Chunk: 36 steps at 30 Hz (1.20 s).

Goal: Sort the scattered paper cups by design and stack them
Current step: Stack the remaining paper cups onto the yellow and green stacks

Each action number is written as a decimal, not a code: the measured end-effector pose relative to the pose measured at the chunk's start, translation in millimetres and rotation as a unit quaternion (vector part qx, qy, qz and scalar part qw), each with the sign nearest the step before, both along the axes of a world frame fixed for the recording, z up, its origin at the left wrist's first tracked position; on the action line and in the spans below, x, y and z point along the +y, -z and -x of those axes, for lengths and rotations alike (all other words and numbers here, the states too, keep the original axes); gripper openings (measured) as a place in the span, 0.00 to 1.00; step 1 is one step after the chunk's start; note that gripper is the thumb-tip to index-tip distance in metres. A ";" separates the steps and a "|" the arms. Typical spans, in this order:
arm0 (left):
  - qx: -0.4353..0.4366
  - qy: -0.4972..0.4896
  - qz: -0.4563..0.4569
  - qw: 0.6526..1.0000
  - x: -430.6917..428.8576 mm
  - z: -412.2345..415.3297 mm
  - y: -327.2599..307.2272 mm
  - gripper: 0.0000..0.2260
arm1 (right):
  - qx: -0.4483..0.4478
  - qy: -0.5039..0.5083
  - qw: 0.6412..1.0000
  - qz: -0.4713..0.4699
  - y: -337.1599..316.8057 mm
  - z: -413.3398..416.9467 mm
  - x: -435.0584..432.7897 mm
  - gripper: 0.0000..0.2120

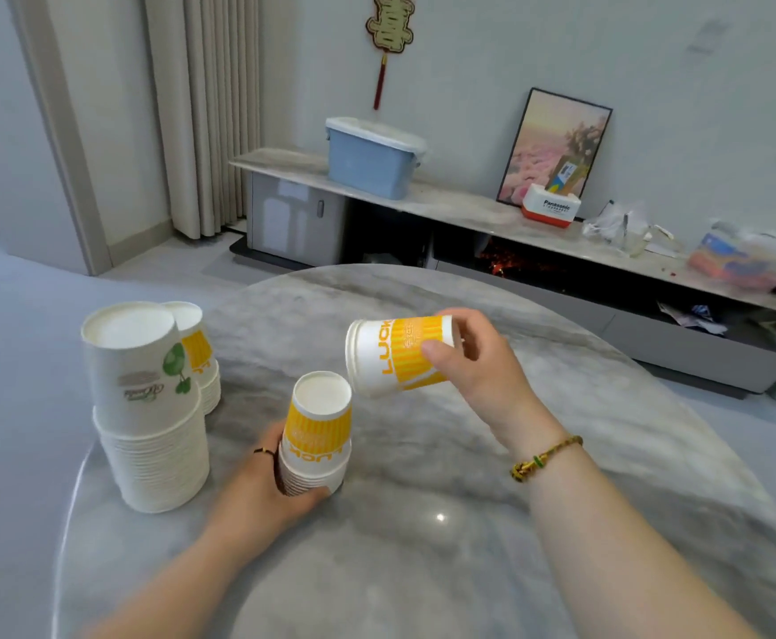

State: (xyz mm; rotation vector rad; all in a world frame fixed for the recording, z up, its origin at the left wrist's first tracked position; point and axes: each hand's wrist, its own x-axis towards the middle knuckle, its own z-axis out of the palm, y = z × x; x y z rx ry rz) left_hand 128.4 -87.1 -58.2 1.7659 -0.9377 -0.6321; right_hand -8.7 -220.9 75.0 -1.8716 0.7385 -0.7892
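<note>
Paper cups are almost all gathered: none lie loose on the marble table as far as this view shows, so the sorting looks close to finished. Taking the small yellow stack near the middle of the table as the landmark, it stands upside down, bases up, with the word LUCKY on its top cup, and the left hand is wrapped round its lower rims from the near left side, fingers curled and thumb at the front, steadying it. Up and to the right of that stack, just beside its top, the right hand pinches one more yellow cup near its base between thumb and fingertips; the cup is tipped on its side with its mouth turned left and down toward the stack, not yet over it. Well to the left of the landmark stands a tall stack of white cups with a green leaf print, also inverted, and just behind that one a second yellow-striped stack, partly hidden. What seems left is to drop the held cup onto the landmark stack, and perhaps to join the two yellow piles into one, since they appear to share a design, though the far pile is too hidden to be sure.
</note>
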 end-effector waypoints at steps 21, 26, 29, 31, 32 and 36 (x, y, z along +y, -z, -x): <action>-0.115 -0.025 -0.036 0.992 16.0 6.6 6.2 0.33 | 0.213 -0.008 0.977 0.010 40.5 -43.6 37.1 0.27; 0.000 0.028 0.043 0.999 13.7 6.7 -10.5 0.33 | 0.031 0.026 0.955 -0.293 52.8 -3.2 18.8 0.10; 0.018 0.035 0.083 0.996 15.9 7.8 -27.6 0.32 | -0.043 -0.004 0.915 -0.401 62.2 11.3 11.0 0.05; 0.010 0.025 0.110 0.994 20.6 9.5 -36.7 0.32 | -0.069 -0.017 0.899 -0.433 66.1 10.4 11.0 0.09; -0.002 0.014 0.121 0.993 22.6 11.3 -41.1 0.32 | -0.083 -0.016 0.892 -0.443 66.3 8.5 12.4 0.08; -0.101 -0.033 0.179 0.978 34.9 13.3 -54.5 0.32 | -0.159 -0.016 0.869 -0.468 55.7 -5.2 19.3 0.07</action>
